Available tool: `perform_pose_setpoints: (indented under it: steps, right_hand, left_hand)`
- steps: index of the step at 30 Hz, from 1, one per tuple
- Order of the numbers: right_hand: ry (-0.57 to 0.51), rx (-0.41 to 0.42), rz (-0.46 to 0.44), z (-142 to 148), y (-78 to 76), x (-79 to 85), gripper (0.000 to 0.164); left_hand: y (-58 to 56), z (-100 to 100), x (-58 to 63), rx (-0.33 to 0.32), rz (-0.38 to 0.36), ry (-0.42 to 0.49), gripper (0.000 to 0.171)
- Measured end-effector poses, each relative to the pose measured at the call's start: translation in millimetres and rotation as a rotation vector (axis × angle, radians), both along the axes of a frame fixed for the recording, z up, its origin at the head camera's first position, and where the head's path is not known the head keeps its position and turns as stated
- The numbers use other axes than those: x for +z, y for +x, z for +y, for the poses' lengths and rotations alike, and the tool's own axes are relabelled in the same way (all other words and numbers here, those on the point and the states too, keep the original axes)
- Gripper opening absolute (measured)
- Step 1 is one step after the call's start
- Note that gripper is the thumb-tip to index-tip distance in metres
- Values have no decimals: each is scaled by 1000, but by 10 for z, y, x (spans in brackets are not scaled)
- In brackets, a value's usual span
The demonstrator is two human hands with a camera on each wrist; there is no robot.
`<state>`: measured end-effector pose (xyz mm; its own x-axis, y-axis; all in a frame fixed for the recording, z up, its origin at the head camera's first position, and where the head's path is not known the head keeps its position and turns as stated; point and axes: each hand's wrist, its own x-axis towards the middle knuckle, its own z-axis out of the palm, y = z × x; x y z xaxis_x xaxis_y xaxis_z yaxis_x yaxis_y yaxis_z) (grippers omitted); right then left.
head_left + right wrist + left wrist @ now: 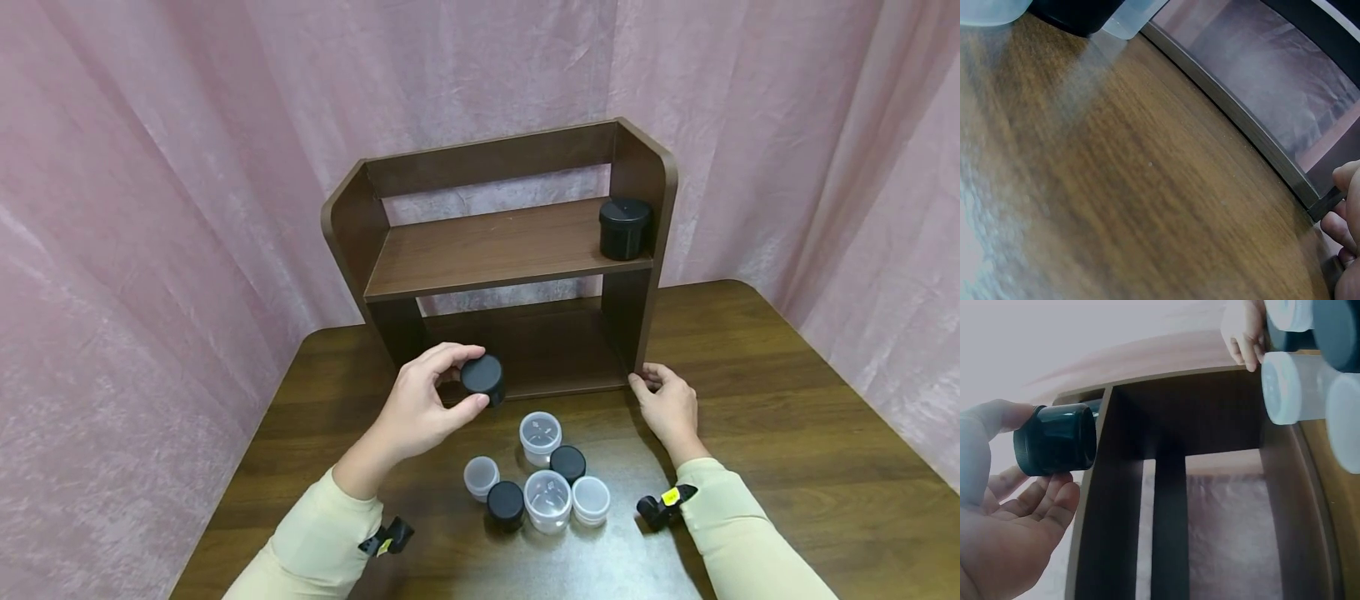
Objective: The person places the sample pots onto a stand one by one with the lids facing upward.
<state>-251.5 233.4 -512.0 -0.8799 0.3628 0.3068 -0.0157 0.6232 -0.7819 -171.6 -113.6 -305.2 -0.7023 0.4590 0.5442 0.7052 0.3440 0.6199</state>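
Observation:
My left hand (424, 407) pinches a small black jar (482, 377) between thumb and fingers, raised in front of the shelf's lower level. In the left wrist view this black jar (1057, 439) lies sideways in the picture, its ribbed lid by the thumb. At the lower right corner of the brown wooden shelf (495, 242), my right hand (669, 408) grips the side panel's front edge. The right wrist view shows the thumb (1346, 175) on the panel's inner side and the fingers outside. A larger black jar (624, 229) stands at the right end of the upper level.
Several jars stand grouped on the wooden table (765, 400) before the shelf. Among them are clear jars (547, 500) with translucent lids, and black jars (506, 505). A pink curtain (187, 167) hangs behind the table.

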Motion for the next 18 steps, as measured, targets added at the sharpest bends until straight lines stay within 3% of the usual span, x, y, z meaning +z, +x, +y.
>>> perform_pose_setpoints:
  steps: [7, 13, 18]
  right_hand:
    - [-8, 3, 3, -9, -5, -1, 35]
    - [-13, -1, 1, -5, 4, 9, 35]
    - [-8, 0, 0, 2, 1, 8, 35]
  left_hand:
    - [-302, 97, -3, -52, 76, 1, 49]
    - [-380, 329, 242, -90, 100, -30, 48]
    - [-412, 604, 446, -129, 79, -62, 47]
